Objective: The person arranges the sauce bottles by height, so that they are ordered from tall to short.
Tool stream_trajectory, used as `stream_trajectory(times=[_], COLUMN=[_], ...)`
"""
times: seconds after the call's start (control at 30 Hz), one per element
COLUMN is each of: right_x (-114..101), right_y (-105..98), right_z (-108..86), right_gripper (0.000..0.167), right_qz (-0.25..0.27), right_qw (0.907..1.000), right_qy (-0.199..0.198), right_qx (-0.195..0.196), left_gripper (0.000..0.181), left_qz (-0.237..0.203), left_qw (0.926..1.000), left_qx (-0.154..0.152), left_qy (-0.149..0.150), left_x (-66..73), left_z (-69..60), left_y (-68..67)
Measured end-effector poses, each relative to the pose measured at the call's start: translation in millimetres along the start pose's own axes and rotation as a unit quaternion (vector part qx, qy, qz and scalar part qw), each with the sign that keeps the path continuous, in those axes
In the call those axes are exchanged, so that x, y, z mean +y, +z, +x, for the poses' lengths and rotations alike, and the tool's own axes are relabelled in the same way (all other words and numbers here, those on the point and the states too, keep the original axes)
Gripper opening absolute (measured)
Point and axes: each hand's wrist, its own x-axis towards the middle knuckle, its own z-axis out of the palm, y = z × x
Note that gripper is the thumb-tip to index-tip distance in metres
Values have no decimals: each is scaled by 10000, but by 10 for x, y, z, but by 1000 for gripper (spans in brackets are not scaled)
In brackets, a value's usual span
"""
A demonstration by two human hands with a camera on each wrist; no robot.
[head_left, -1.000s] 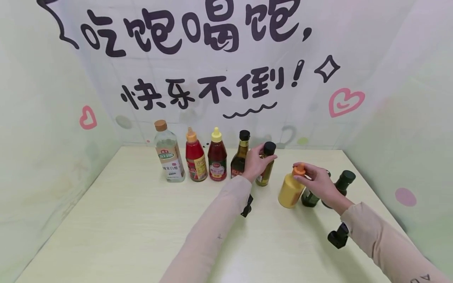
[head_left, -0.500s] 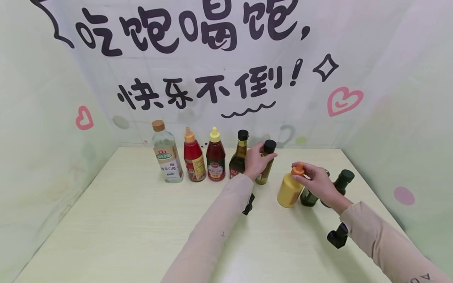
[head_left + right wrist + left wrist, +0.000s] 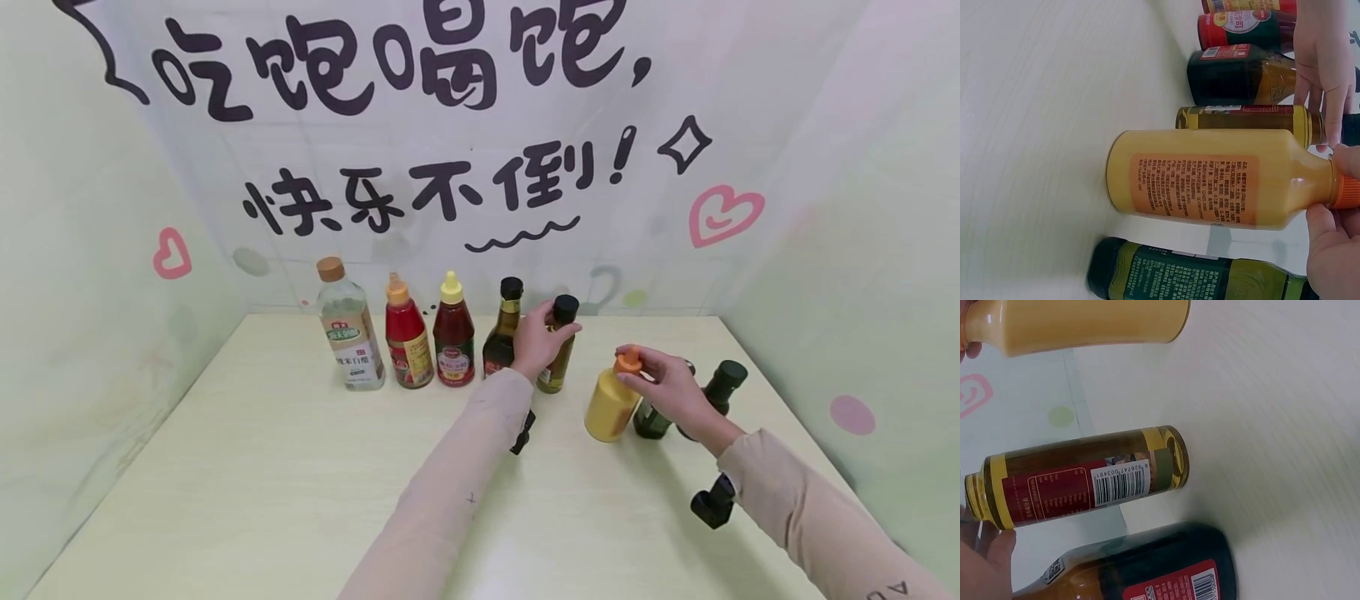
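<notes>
In the head view my left hand (image 3: 537, 343) pinches the neck of a slim oil bottle (image 3: 556, 367) with a black cap, beside a dark sauce bottle (image 3: 498, 348). The left wrist view shows the slim bottle's red label and barcode (image 3: 1122, 482). My right hand (image 3: 678, 392) holds a yellow squeeze bottle (image 3: 610, 407) by its orange cap, thumb and fingers on either side. In the right wrist view the yellow bottle (image 3: 1204, 178) shows its orange text label. Whether either base touches the table, I cannot tell.
Left of my left hand stand a clear vinegar bottle (image 3: 351, 337), a red sauce bottle (image 3: 408, 342) and a dark red one with a yellow tip (image 3: 453, 343). Two green bottles, one at the far right (image 3: 722, 386), are partly behind my right hand. A printed cloth hangs behind the table.
The head view has shifted slightly, so everything sits a little further left. Both hands keep their grips; no clear movement of the bottles against the table shows.
</notes>
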Motion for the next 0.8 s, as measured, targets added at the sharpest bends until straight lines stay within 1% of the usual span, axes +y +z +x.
stream_trajectory(times=[0.1, 0.13, 0.33, 0.37, 0.47, 0.63, 0.8], right_x=[-7, -10, -11, -12, -17, -25, -31], right_y=[4, 4, 3, 5, 7, 5, -3], right_z=[-2, -3, -3, -1, 0, -3, -6], right_gripper=[42, 42, 44, 44, 44, 45, 47], right_qz=[4, -11, -18, -8, -24, -40, 28], right_qw=[10000, 10000, 10000, 10000, 10000, 10000, 9999], right_qy=[-13, -8, 15, 10, 5, 62, 141], right_qx=[-2, -6, -12, -12, -1, 11, -5], left_gripper=[36, 36, 46, 48, 49, 45, 43], left_qz=[115, 177, 269, 227, 220, 150, 39], left_qw=[9999, 9997, 9995, 9997, 9997, 9998, 9998], left_qx=[83, 165, 177, 122, 104, 91, 93], left_qy=[-7, 70, 77, -7, -32, 98, 148], left_x=[-6, -11, -41, -46, -57, -67, -65], left_z=[-1, -4, -1, 4, 11, 14, 20], left_y=[9, 14, 24, 24, 28, 25, 28])
